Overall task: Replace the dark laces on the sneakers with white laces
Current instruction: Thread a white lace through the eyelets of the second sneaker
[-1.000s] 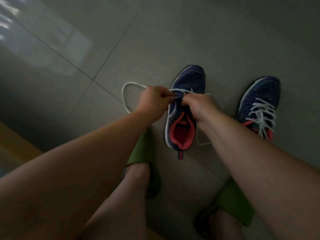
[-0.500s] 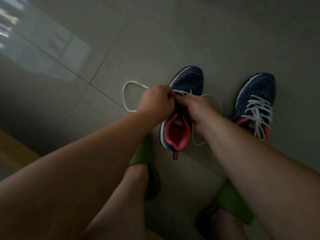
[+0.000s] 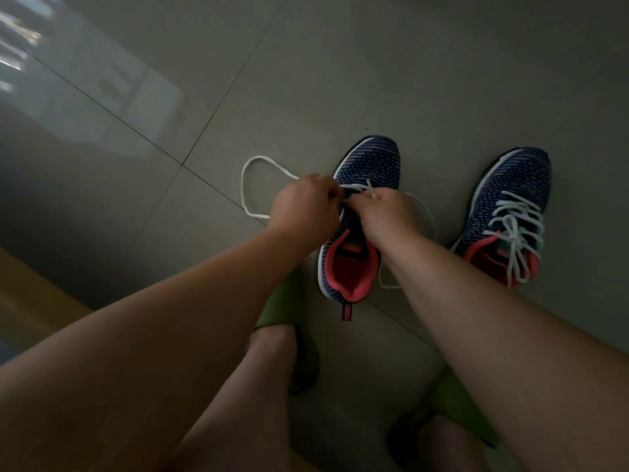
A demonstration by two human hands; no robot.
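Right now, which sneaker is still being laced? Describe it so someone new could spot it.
On the grey tiled floor two navy sneakers with pink linings stand side by side. Take the left sneaker, the one under both hands, left hand and right hand. Its white lace trails loose over the floor, while the right sneaker is already laced.

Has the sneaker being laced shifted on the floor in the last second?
Cannot tell. The sneaker being laced lies alike against the tile seam and the laced sneaker; only its heel may have swung slightly toward the left hand.
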